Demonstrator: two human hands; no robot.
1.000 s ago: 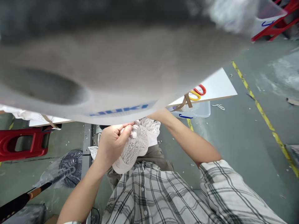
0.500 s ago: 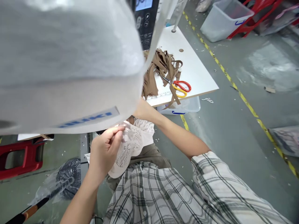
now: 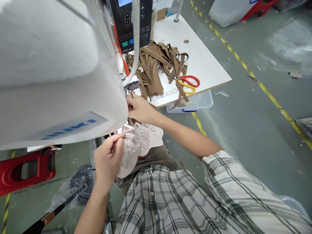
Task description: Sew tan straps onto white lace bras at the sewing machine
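Between the thumb and fingers of my left hand (image 3: 107,159) is the scalloped edge of a white lace bra (image 3: 130,151), pinched at its upper edge. The bra hangs over my lap, its moulded lace cups side by side. Its top reaches under the head of a sewing machine (image 3: 73,94), which hides part of the work. My right hand (image 3: 142,109) is closed beside the machine's needle end, fingers curled and partly hidden behind the head. What those fingers grip cannot be made out. A bit of brown material shows just below them.
Brown fabric strips (image 3: 153,68) are heaped on the white table (image 3: 207,68), with red-and-yellow-handled scissors (image 3: 188,84) at its front edge. A control panel (image 3: 131,24) stands behind the machine head. Below are a plastic bin (image 3: 204,100) and, at left, a red stool (image 3: 46,165).
The view has shifted, so the machine head sits further left and more of my right hand, the control panel and the brown strips shows. My left hand keeps its pinch on the bra.
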